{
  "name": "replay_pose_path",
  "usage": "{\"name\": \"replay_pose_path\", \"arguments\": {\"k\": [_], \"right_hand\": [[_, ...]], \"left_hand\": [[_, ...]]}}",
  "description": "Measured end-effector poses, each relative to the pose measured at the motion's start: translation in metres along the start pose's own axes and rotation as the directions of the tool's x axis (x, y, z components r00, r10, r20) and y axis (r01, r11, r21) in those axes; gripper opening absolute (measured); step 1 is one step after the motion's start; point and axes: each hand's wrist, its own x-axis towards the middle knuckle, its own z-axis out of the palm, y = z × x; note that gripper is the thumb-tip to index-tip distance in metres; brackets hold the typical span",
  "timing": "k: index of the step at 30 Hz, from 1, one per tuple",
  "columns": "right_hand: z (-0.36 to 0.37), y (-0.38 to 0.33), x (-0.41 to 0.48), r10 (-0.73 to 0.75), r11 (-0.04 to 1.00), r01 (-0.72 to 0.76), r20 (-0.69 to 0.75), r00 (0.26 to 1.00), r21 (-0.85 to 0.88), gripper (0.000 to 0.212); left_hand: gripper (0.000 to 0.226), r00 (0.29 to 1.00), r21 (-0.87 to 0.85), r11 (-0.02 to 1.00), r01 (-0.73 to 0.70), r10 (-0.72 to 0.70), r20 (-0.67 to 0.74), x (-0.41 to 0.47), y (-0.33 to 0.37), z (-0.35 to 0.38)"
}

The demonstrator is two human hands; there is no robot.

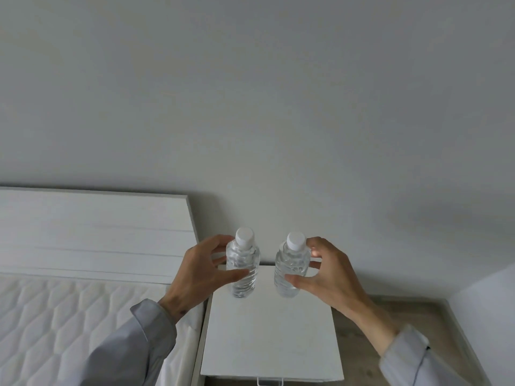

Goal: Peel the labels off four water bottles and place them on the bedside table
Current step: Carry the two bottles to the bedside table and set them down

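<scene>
Two clear water bottles with white caps and no labels stand upright on the white bedside table (271, 338), near its far edge. My left hand (199, 270) curls around the left bottle (243, 267), thumb on its front and fingers behind its shoulder. My right hand (324, 277) wraps the right bottle (289, 264) the same way, thumb low on its side and fingertips by the cap. Both bottles look to rest on the tabletop, a hand's width apart.
A bed with a quilted white mattress (69, 324) and a white slatted headboard (92, 232) lies left of the table. A plain white wall (250, 107) rises behind. Wood floor (423, 316) shows to the right.
</scene>
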Motion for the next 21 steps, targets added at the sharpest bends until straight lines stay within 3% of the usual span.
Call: {"name": "replay_pose_path", "arguments": {"k": [13,21], "right_hand": [[0.165,0.236,0.128,0.103,0.994,-0.106,0.101,0.989,0.028,0.057],[0.209,0.321,0.172,0.122,0.990,-0.128,0.104,0.987,0.056,0.059]], "left_hand": [[0.068,0.996,0.013,0.998,0.063,-0.064,0.063,0.145,-0.271,0.096],[0.070,0.986,-0.019,0.998,0.067,-0.063,0.154,0.186,-0.362,0.136]]}}
